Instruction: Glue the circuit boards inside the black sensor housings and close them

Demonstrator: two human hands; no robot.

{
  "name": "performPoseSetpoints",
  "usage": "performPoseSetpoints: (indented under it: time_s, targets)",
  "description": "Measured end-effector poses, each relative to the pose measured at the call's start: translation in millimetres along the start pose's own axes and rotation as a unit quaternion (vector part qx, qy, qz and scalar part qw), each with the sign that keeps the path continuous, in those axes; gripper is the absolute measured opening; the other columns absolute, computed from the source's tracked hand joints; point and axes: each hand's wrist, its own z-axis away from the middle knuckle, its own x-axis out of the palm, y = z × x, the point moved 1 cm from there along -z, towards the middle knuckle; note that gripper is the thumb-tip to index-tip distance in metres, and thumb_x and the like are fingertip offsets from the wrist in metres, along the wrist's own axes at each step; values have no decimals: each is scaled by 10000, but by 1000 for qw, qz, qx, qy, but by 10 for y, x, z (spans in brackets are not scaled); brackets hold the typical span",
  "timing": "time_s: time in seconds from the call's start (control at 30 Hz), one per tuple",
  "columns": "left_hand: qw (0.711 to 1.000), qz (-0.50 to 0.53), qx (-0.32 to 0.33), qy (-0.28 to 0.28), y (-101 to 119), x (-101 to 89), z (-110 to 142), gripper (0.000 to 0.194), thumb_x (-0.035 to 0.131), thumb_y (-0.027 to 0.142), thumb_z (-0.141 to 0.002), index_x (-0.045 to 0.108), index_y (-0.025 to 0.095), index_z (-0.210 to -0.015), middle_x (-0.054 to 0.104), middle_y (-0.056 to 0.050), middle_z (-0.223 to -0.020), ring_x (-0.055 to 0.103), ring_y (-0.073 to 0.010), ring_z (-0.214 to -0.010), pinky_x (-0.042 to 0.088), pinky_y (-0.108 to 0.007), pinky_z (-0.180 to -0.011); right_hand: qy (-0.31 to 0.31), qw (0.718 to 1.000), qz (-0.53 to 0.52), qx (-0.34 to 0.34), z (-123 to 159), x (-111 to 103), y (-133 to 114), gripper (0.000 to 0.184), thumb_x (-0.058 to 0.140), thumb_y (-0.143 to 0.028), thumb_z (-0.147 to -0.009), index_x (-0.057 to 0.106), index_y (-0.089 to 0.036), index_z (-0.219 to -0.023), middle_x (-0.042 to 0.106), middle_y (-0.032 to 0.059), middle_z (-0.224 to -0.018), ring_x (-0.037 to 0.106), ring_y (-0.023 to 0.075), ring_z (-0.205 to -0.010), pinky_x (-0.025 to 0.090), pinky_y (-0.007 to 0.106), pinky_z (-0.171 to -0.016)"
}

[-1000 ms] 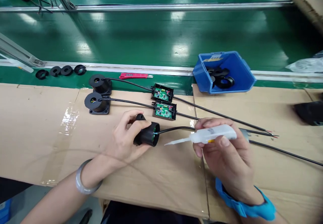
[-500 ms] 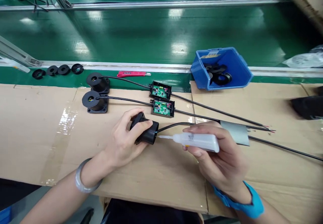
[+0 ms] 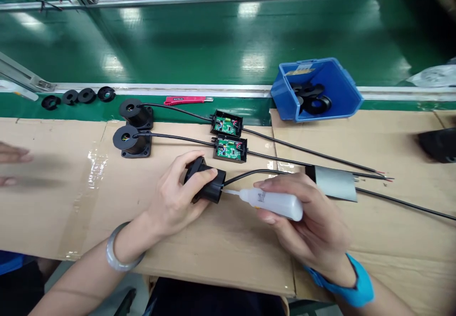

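My left hand point(image 3: 181, 190) grips a black flanged plastic housing point(image 3: 213, 186), tilted so its open round end faces right. A black cable point(image 3: 245, 175) runs out of that end. Between the fingers and thumb of my right hand point(image 3: 309, 216) is a white squeeze bottle point(image 3: 276, 203) with a thin nozzle. Its tip reaches the rim of the housing; whether it touches cannot be made out. Behind my hands lie two open black boxes with green circuit boards, one nearer point(image 3: 230, 148) and one farther point(image 3: 226, 123), each cabled to an upright black housing point(image 3: 131, 141).
A blue bin point(image 3: 320, 109) of black rings stands at the back right. A red utility knife point(image 3: 185, 100) and several black rings point(image 3: 86, 96) lie along the back. A grey-silver piece point(image 3: 337, 183) rests right of my right hand. Another person's hand point(image 3: 14, 157) shows at the left edge.
The bottle's rear end has swung slightly down and left, its nozzle still at the housing's rim. Another person's hand has appeared at the left edge. The whole view has shifted slightly.
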Motion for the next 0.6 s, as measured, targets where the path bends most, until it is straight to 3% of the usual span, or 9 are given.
performPoseSetpoints:
  time_s: [0.2, 0.37, 0.6]
  targets:
    - [1000, -3, 3, 1, -2, 0, 2, 394, 663, 50, -779, 578, 173, -1145, 531, -190, -1282, 601, -307, -1174, 584, -434, -911, -3, 999, 21, -24, -13, 2, -23, 258, 630, -218, -935, 573, -191, -1184, 686, 83, -930, 653, 221, -823, 564, 337, -659]
    - [1000, -3, 3, -7, 0, -3, 6, 403, 672, 50, -773, 573, 162, -1148, 527, -206, -1291, 603, -314, -1171, 587, -444, -908, -23, 1000, -5, -2, 6, -11, -39, 239, 610, -228, -945, 559, -188, -1175, 678, 81, -939, 641, 211, -803, 557, 335, -629]
    - [1000, -8, 5, -2, 10, -7, 2, 414, 664, 50, -777, 567, 191, -1155, 543, -182, -1294, 595, -304, -1192, 583, -443, -915, -14, 998, 47, -29, -21, -32, -41, 306, 622, -203, -931, 551, -222, -1228, 692, 78, -932, 656, 229, -802, 566, 355, -618]
